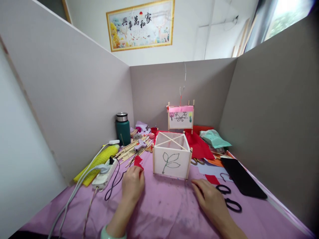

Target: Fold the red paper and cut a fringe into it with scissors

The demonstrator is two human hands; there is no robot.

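From where I stand, the box (163,167) sits upright on the pink-covered counter (164,212), between the person's two hands and a little beyond them. It has pale panels, wooden posts (154,161) at the corners, a cross (171,140) of thin sticks over the open top and a leaf drawing (171,161) on the front.

The left hand (133,184) is curled right by a red scrap (138,160); I cannot tell whether the fingers pinch it. The right hand (210,197) rests loosely bent, with nothing visible in its grasp, just beside the box's near right corner. Scissors (233,205) lie close to that wrist.

I'd judge the box very light, its panels thin and easily dented, the posts stiff but the joints fragile. Best to take it low by two opposite posts, one hand each side, squeezing gently, and never lift by the cross, which could snap or come loose
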